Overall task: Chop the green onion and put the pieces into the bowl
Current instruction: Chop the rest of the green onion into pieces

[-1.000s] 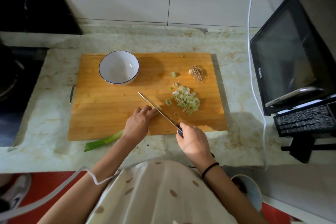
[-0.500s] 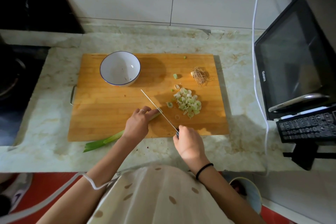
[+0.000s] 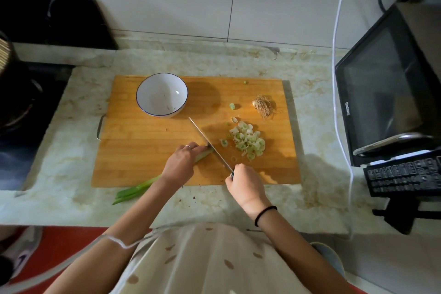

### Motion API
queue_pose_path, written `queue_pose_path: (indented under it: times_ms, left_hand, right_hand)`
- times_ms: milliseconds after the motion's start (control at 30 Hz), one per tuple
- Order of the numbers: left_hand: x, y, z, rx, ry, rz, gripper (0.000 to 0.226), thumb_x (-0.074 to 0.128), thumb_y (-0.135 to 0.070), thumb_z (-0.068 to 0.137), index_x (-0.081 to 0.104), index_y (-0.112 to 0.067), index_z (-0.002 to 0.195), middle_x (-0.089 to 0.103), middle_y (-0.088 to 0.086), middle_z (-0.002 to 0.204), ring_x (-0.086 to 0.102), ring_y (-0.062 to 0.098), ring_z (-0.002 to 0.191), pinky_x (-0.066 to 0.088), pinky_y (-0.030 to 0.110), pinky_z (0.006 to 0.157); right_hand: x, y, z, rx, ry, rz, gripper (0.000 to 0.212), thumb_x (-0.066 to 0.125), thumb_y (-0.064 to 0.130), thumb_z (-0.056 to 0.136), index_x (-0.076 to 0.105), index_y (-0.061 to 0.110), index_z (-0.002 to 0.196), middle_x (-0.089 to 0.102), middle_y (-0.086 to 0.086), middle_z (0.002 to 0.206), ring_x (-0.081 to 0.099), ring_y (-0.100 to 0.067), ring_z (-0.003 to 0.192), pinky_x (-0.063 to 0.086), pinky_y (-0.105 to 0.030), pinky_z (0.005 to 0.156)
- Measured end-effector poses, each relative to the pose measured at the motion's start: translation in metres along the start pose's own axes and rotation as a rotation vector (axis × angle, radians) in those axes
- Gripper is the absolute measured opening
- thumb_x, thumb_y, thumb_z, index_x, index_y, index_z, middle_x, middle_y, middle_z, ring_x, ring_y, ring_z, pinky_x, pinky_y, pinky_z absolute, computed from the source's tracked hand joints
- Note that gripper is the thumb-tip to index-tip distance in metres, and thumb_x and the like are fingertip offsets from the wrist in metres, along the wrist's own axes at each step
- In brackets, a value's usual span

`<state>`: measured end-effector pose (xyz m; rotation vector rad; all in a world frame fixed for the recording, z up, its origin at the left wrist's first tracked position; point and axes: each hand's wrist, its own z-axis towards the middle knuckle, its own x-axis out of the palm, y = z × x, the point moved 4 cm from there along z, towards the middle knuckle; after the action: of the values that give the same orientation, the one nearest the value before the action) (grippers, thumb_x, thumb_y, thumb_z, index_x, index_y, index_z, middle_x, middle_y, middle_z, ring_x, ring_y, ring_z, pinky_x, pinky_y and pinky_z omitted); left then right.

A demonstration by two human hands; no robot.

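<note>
**Hardly any change: knife across the green onion's cut end**

Both hands sit about where they were a second ago, and the blade still crosses the stalk at the same place. The knife (image 3: 207, 142) now shows almost edge-on, thinner than it looked a second back.

The left hand (image 3: 180, 166), with a ring (image 3: 187, 146) on one finger, lies curled over the green onion (image 3: 136, 190) and holds it down on the cutting board (image 3: 143, 155). The pale cut end pokes out just past the fingertips and meets the blade. The green leaves trail off the board's near edge onto the worktop (image 3: 238, 62).

The right hand (image 3: 245, 186) is closed around the knife's handle at the board's near edge, and a dark hair tie (image 3: 265, 213) circles its wrist. The blade runs slantwise away from it, and its tip is near the bowl (image 3: 152, 93) but apart from it. Whether the edge touches the board cannot be told.

The chopped pieces (image 3: 248, 141) lie heaped on the board to the right of the blade, well apart from the bowl. A stray piece (image 3: 232, 106) and the root end (image 3: 263, 105) lie beyond the heap. The bowl stands upright at the board's far left.

A microwave oven (image 3: 381, 93) stands at the right, with a white cable (image 3: 336, 55) hanging beside it.
</note>
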<state>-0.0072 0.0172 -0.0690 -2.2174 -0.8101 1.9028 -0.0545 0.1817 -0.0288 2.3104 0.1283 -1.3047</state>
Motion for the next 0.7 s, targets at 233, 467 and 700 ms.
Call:
queue_pose_path:
  times_ms: [233,467,700]
  left_hand:
    - [-0.001,0.000,0.000,0.006,0.017,-0.004,0.074,0.038,0.018,0.073,0.050,-0.025,0.132,0.053,0.002,0.124,0.051,0.027,0.098,0.050,0.037,0.079]
    - [-0.004,-0.005,-0.003,-0.040,0.016,0.011,0.075,0.040,0.018,0.074,0.048,-0.029,0.132,0.051,0.001,0.127,0.052,0.026,0.104,0.053,0.036,0.072]
    - [-0.004,-0.008,-0.008,-0.061,-0.019,-0.006,0.075,0.041,0.018,0.075,0.050,-0.030,0.131,0.053,0.001,0.124,0.051,0.026,0.103,0.054,0.038,0.072]
  right_hand:
    - [-0.001,0.004,0.008,0.005,0.008,0.053,0.021,0.051,0.014,0.087,0.044,0.012,0.068,0.044,0.003,0.059,0.047,-0.023,0.059,0.025,-0.022,0.042]
    - [0.007,0.013,0.007,0.011,-0.021,0.066,0.014,0.050,0.016,0.090,0.053,0.011,0.077,0.060,-0.007,0.074,0.058,-0.027,0.069,0.038,-0.027,0.052]
    - [0.006,0.002,-0.002,0.002,-0.003,0.048,0.015,0.050,0.016,0.091,0.054,0.009,0.078,0.056,-0.004,0.073,0.057,-0.027,0.071,0.037,-0.026,0.055]
